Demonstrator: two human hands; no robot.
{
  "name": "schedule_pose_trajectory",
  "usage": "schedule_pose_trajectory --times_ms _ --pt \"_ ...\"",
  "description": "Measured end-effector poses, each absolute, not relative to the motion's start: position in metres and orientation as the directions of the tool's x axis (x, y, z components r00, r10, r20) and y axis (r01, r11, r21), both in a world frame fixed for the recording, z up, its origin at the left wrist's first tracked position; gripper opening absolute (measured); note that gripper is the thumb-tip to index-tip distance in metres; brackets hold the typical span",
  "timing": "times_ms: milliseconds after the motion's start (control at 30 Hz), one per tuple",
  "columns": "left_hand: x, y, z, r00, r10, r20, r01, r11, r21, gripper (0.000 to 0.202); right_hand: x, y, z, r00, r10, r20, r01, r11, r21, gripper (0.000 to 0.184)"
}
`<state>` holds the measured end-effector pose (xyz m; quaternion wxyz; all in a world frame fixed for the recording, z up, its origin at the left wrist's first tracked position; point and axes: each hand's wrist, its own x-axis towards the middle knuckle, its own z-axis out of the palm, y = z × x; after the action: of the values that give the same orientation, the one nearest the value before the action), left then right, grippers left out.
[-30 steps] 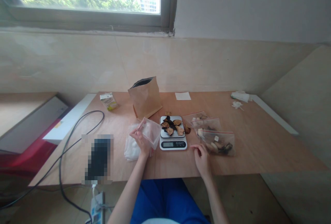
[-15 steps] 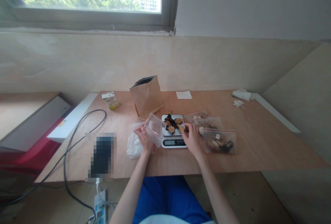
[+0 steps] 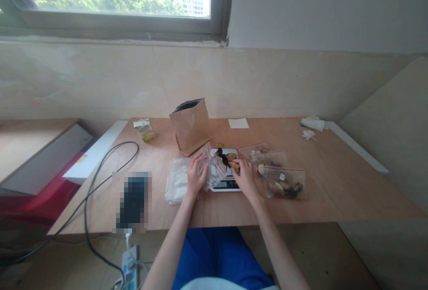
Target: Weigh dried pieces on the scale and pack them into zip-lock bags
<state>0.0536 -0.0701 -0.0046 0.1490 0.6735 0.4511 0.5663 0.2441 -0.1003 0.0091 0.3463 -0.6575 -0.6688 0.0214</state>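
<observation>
The left hand (image 3: 195, 175) holds a clear bag (image 3: 216, 167) by its open top, and its grip is pressed together on the thin plastic. The clear bag is tilted up just beside the left edge of the little scale (image 3: 228, 184), touching it. The right hand (image 3: 246, 177) is on the other side of the scale, and its grip is pinching the dried pieces (image 3: 229, 161), brown and black, that lie on top. To the right, filled bags (image 3: 284, 184) lie flat on the bench (image 3: 334, 183). A pile of empty bags (image 3: 175, 184) lies under the left hand. A brown paper bag (image 3: 191, 126) stands open behind the scale.
</observation>
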Motion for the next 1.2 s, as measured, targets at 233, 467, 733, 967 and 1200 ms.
schedule_pose_trajectory --times_ms 233,467,733,967,1200 --pt "0.052 -0.071 -0.006 -0.054 0.769 0.637 0.45 -0.551 0.703 0.029 0.248 -0.101 0.01 0.104 0.89 0.443 0.854 0.148 -0.499 0.022" --pt "0.052 -0.068 -0.001 0.134 0.781 0.61 0.545 -0.572 0.613 0.059 0.241 -0.112 0.032 0.058 0.888 0.456 0.803 0.23 -0.55 0.03" --pt "0.05 -0.076 0.002 0.081 0.751 0.655 0.454 -0.613 0.647 0.046 0.209 -0.111 0.066 -0.267 0.91 0.316 0.623 0.414 -0.664 0.039" --pt "0.049 -0.076 -0.011 -0.163 0.754 0.637 0.342 -0.562 0.753 0.045 0.192 -0.087 0.089 -0.49 0.79 0.368 0.477 0.597 -0.646 0.047" --pt "0.054 -0.076 -0.013 -0.462 0.721 0.516 0.299 -0.421 0.856 0.04 0.208 -0.09 0.094 -0.206 0.859 0.468 0.407 0.51 -0.757 0.037"
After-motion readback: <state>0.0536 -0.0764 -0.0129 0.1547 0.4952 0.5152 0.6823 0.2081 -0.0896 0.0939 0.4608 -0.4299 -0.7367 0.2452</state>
